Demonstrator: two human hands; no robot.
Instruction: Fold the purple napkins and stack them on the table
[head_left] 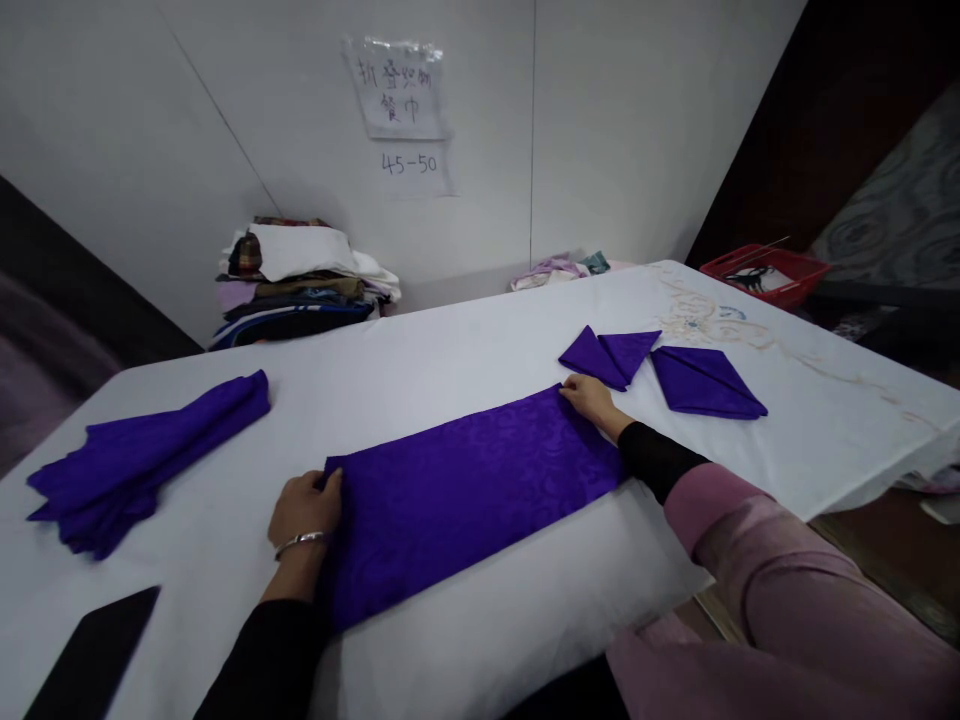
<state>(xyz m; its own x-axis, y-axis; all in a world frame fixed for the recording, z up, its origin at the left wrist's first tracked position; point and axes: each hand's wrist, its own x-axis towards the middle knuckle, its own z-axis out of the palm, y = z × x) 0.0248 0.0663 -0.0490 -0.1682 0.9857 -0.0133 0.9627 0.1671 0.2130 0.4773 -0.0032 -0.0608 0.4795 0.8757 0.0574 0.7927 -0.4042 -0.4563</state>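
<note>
A purple cloth napkin (465, 490) with a faint woven pattern lies as a long rectangle on the white tablecloth (420, 370), its far edge slanting up to the right. My left hand (304, 515), with a silver bangle at the wrist, pinches its far left corner. At the far right corner, my right hand (592, 400) pinches the cloth between thumb and fingers. Just beyond the right hand lie a purple napkin folded into two points (611, 355) and another purple folded napkin (709, 382). Left of my left hand rests a loose bunch of purple napkins (150, 455).
A black flat object (94, 655) lies at the near left. Behind the table are a pile of folded clothes (300, 275) and some pinkish fabric (551, 272). A red basket (787, 290) stands at the far right. Handwritten paper signs (405, 100) hang on the wall.
</note>
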